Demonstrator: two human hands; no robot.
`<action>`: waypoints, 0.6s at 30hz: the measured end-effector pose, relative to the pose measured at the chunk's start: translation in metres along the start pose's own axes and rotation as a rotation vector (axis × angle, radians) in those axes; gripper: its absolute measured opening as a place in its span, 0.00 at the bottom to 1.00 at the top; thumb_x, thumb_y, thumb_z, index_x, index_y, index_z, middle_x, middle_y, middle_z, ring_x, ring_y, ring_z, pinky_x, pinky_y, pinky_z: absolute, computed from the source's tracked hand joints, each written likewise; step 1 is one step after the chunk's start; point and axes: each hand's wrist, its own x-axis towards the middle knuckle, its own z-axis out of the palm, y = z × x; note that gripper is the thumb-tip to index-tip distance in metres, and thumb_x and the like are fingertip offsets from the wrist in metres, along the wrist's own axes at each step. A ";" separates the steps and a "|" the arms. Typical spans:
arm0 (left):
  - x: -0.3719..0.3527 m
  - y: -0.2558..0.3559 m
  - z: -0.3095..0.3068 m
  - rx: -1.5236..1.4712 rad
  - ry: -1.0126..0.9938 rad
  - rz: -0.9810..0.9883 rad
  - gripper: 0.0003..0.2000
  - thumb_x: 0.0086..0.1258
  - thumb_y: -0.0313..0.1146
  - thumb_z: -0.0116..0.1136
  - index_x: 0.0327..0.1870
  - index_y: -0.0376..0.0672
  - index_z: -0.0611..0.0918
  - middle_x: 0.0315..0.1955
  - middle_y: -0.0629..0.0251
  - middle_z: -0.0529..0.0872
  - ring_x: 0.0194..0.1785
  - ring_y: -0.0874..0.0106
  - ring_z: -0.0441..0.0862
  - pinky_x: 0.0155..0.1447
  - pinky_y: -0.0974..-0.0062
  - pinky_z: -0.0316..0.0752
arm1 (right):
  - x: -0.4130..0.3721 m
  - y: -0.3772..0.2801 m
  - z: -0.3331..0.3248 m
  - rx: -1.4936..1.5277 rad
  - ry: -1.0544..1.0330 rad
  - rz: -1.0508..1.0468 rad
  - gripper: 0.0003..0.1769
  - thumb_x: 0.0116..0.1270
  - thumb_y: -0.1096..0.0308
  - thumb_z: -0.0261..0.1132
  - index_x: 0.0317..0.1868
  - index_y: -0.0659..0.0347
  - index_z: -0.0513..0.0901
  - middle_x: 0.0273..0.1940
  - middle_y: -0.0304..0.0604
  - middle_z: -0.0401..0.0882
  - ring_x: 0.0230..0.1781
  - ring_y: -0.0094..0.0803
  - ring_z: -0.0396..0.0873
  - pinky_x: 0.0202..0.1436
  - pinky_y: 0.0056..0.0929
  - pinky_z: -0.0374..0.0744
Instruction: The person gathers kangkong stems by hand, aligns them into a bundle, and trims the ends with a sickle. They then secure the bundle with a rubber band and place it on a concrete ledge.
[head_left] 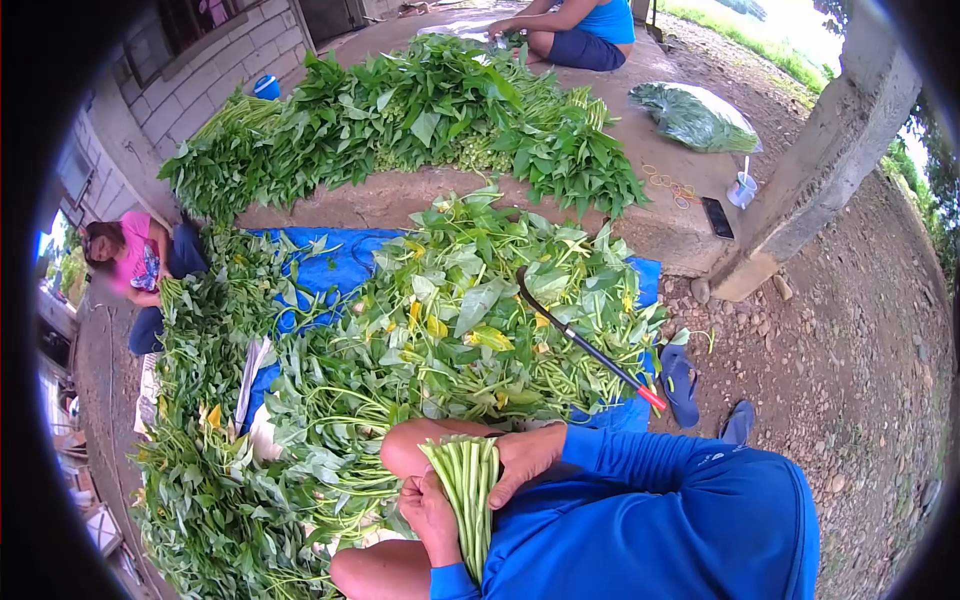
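Note:
A bundle of long green stems [468, 490], their pale cut ends level at the top, stands upright over my lap. My left hand [432, 512] is closed round its left side. Against the other side lies my right hand [525, 462], thumb along the stems and fingers curled behind, partly hidden. The bundle's lower end disappears between my blue sleeve and shirt. Just beyond my knees spreads a heap of loose leafy greens [480, 310], with arrow-shaped leaves, some yellow. A sickle [590, 345] with a black handle and red end rests on that heap.
Bundled greens [400, 130] line a concrete ledge [390, 200]. A blue tarp [335, 265] lies underneath the loose heap. Nearby are a filled plastic bag [695, 117], rubber bands [670, 187], a phone [717, 218], a cup [742, 190], slippers [679, 385] and a post [815, 150]. Two other people sit nearby.

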 end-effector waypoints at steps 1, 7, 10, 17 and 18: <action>0.003 -0.009 -0.001 0.029 -0.032 0.003 0.21 0.83 0.31 0.64 0.24 0.46 0.70 0.20 0.77 0.73 0.27 0.84 0.61 0.32 0.77 0.59 | -0.009 -0.001 -0.019 0.000 -0.107 0.153 0.30 0.64 0.62 0.85 0.62 0.63 0.85 0.57 0.40 0.90 0.57 0.28 0.82 0.68 0.34 0.79; 0.005 -0.004 0.005 0.062 -0.060 -0.105 0.22 0.84 0.35 0.64 0.24 0.45 0.71 0.21 0.76 0.74 0.28 0.84 0.62 0.32 0.75 0.62 | -0.030 0.093 -0.027 1.372 0.352 -0.034 0.13 0.80 0.61 0.63 0.55 0.58 0.87 0.26 0.28 0.65 0.26 0.23 0.63 0.40 0.28 0.71; 0.002 0.016 0.014 0.070 -0.041 -0.188 0.27 0.88 0.45 0.60 0.22 0.41 0.78 0.20 0.79 0.75 0.27 0.85 0.65 0.32 0.76 0.63 | -0.043 0.064 -0.021 1.536 -0.112 0.143 0.41 0.84 0.55 0.64 0.90 0.26 0.58 0.26 0.26 0.57 0.24 0.19 0.58 0.34 0.26 0.66; -0.010 0.043 0.010 0.051 -0.002 -0.112 0.34 0.89 0.60 0.42 0.19 0.48 0.56 0.18 0.78 0.55 0.25 0.79 0.51 0.32 0.70 0.45 | -0.030 -0.011 -0.056 1.000 -0.407 -0.172 0.46 0.83 0.49 0.67 0.91 0.46 0.53 0.42 0.51 0.89 0.33 0.35 0.88 0.55 0.46 0.90; -0.011 0.036 0.005 0.013 -0.005 -0.055 0.35 0.89 0.60 0.43 0.19 0.47 0.56 0.17 0.76 0.56 0.25 0.79 0.52 0.31 0.69 0.47 | -0.034 -0.016 -0.063 0.935 -0.472 -0.138 0.41 0.83 0.51 0.68 0.88 0.48 0.62 0.44 0.53 0.90 0.35 0.37 0.89 0.57 0.46 0.90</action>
